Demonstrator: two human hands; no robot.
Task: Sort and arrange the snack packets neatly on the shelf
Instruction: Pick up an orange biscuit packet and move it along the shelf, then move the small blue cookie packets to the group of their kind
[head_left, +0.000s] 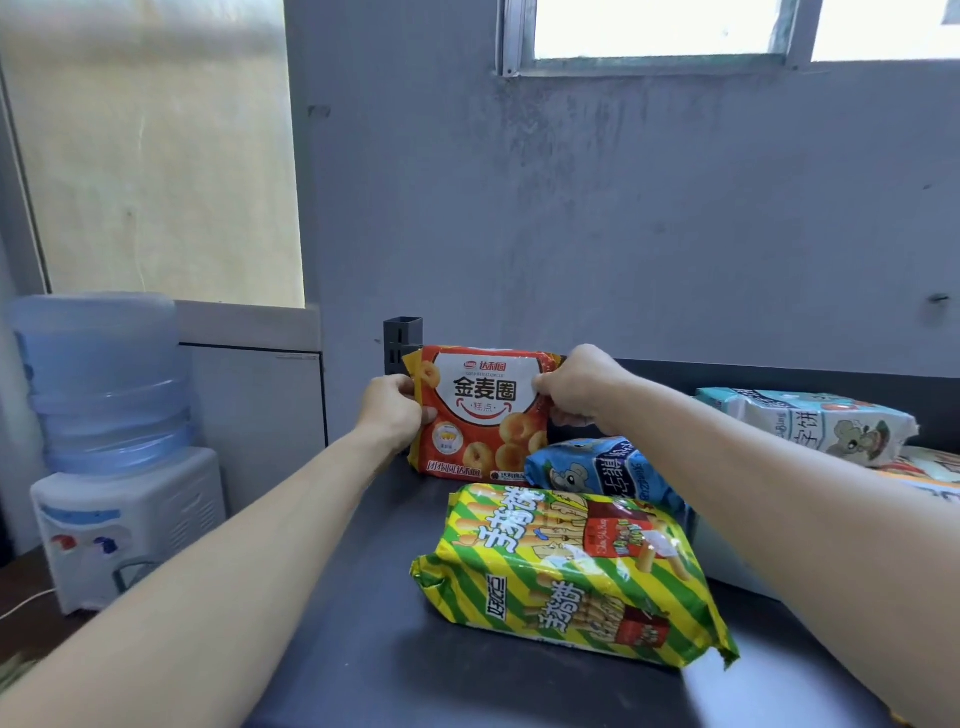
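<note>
Fingers (413, 387) of both our hands pinch the orange ring-snack packet (480, 415) by its side edges, upright at the shelf (363, 649) back-left corner (placing step); next: let go, then stand the green striped packet (571, 577) beside it
</note>
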